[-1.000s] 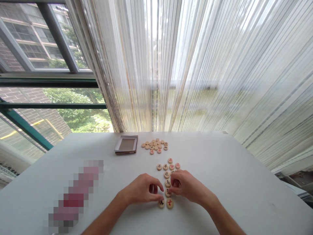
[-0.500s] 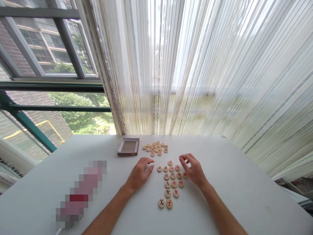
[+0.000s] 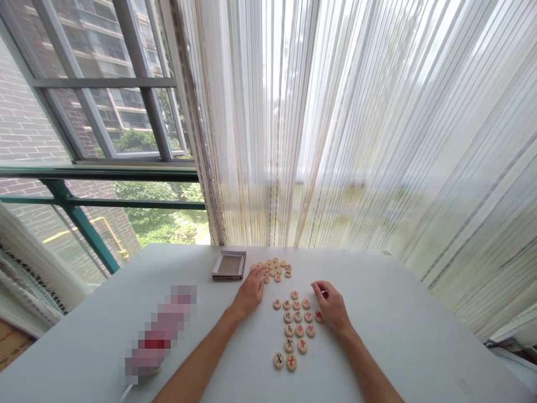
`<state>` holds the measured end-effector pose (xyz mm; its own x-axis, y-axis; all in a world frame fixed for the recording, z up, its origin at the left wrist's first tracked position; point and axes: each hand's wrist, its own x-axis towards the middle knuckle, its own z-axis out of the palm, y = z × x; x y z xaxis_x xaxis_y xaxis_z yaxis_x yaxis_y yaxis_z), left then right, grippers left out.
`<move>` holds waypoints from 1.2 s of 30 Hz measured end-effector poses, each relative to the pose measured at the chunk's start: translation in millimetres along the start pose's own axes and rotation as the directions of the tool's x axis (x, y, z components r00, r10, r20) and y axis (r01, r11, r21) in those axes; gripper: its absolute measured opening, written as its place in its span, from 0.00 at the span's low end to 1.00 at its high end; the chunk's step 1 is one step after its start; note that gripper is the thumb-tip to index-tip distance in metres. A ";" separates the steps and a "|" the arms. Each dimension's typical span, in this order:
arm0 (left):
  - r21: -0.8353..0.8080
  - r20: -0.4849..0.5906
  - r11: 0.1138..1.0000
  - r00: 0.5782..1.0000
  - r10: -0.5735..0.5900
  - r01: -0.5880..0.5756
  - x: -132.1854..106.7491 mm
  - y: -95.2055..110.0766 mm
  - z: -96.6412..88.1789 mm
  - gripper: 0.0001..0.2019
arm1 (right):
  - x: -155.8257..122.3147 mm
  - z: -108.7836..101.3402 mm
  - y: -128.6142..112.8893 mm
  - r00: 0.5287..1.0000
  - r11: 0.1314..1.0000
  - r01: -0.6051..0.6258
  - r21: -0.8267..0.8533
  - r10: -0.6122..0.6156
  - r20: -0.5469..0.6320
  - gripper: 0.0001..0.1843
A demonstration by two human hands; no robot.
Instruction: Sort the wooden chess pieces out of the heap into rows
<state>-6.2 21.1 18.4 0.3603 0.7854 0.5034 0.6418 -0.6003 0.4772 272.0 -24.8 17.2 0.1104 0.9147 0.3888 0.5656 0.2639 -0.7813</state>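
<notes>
Round wooden Chinese chess pieces with black or red characters lie face up in short rows on the white table. Farther back is a loose cluster of pieces, mostly with blank sides showing and a few with characters. Fingers stretched forward, my left hand reaches the cluster's left edge and covers some pieces there. Whether its fingertips touch a piece cannot be made out. My right hand hovers beside the upper right of the rows, fingers curled in toward the thumb. Anything between those fingertips is hidden.
A shallow open box sits left of the cluster. On the left of the white table lies a pixelated pinkish object. Beyond the far edge hang sheer striped curtains, with an open window at left.
My left hand has moved forward to the cluster of pieces. My right hand stays by the rows, its fingers more curled. The camera view has tilted up slightly.
</notes>
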 end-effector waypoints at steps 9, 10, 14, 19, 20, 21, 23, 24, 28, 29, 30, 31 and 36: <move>0.098 0.185 0.994 0.982 0.035 -0.053 67.2 -5.9 2.9 0.22 | 1.6 1.4 2.9 1.000 0.999 -0.009 0.032 0.010 -0.008 0.22; 0.113 0.203 0.992 0.979 0.029 -0.053 70.0 -3.1 4.2 0.20 | 2.0 2.0 4.0 1.000 0.999 -0.010 0.034 0.011 -0.010 0.22; 0.207 0.236 0.978 0.972 -0.024 -0.026 75.1 9.8 13.5 0.09 | 4.3 6.2 10.1 1.000 0.999 -0.014 0.037 0.015 -0.022 0.23; 0.335 0.222 0.941 0.967 -0.125 0.045 76.5 22.1 30.7 0.08 | 5.7 10.2 14.9 1.000 0.999 -0.008 0.044 0.010 -0.028 0.21; 0.351 0.220 0.935 0.966 -0.138 0.053 76.8 23.7 33.3 0.08 | 5.4 10.4 15.1 1.000 0.999 -0.008 0.044 0.009 -0.028 0.21; 0.363 0.220 0.930 0.964 -0.148 0.060 77.1 25.1 35.3 0.08 | 5.1 10.4 15.2 1.000 0.999 -0.007 0.044 0.008 -0.027 0.20; 0.378 0.219 0.923 0.962 -0.165 0.073 77.6 26.9 37.5 0.08 | 4.2 10.2 15.1 1.000 0.999 -0.006 0.043 0.007 -0.027 0.19; 0.381 0.218 0.921 0.960 -0.174 0.080 77.6 27.3 38.0 0.08 | 3.9 10.1 15.1 1.000 0.999 -0.006 0.042 0.007 -0.028 0.18; 0.385 0.189 0.914 0.958 -0.217 0.131 75.2 27.0 38.3 0.08 | 3.1 9.8 15.8 1.000 0.999 0.000 0.033 0.001 -0.029 0.17; 0.383 0.178 0.912 0.957 -0.228 0.146 74.2 26.8 38.4 0.09 | 3.0 9.9 16.0 1.000 1.000 0.002 0.031 -0.001 -0.028 0.17; 0.379 0.168 0.912 0.957 -0.236 0.158 73.3 26.7 38.5 0.09 | 2.9 10.0 16.1 1.000 1.000 0.005 0.028 -0.004 -0.026 0.17; 0.374 0.160 0.912 0.957 -0.241 0.168 72.7 26.7 38.6 0.09 | 2.9 10.0 16.2 1.000 1.000 0.008 0.026 -0.008 -0.024 0.17; 0.310 0.130 0.937 0.969 -0.208 0.160 72.9 32.4 32.4 0.07 | 3.9 8.3 14.7 0.999 0.999 0.027 0.019 -0.027 -0.024 0.16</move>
<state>62.8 63.8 47.1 0.3040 0.9060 0.2947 0.8688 -0.3905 0.3044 274.0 -14.9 3.3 0.1148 0.8996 0.4215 0.5531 0.2945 -0.7793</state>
